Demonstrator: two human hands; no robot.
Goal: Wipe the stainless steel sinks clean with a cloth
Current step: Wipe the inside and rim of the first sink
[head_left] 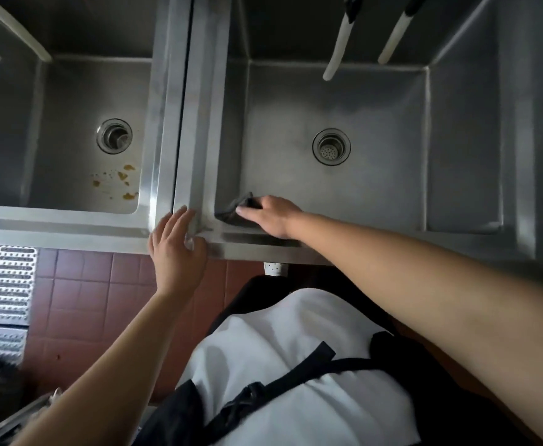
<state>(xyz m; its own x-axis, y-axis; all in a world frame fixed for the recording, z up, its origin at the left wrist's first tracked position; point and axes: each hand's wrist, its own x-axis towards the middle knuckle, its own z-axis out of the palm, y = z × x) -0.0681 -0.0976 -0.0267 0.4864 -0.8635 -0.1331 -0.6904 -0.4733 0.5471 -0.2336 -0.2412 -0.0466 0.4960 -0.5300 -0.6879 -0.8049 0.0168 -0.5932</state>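
Two stainless steel sinks stand side by side. In the right sink (pixel 456 149), my right hand (pixel 271 217) presses a dark grey cloth (pixel 236 209) into the near left corner of the basin. My left hand (pixel 176 249) rests with fingers spread on the front rim where the two sinks meet, holding nothing. The left sink (pixel 70 101) has orange-brown stains (pixel 120 183) on its floor near the front right corner. Each basin has a round drain, the right drain (pixel 331 146) and the left drain (pixel 114 135).
Two white-handled tools (pixel 341 40) hang over the back of the right sink, and two more pale handles (pixel 15 30) over the left sink. Below the sinks lie red floor tiles (pixel 80 300) and a metal floor grate (pixel 11 284). My white shirt and dark apron fill the lower middle.
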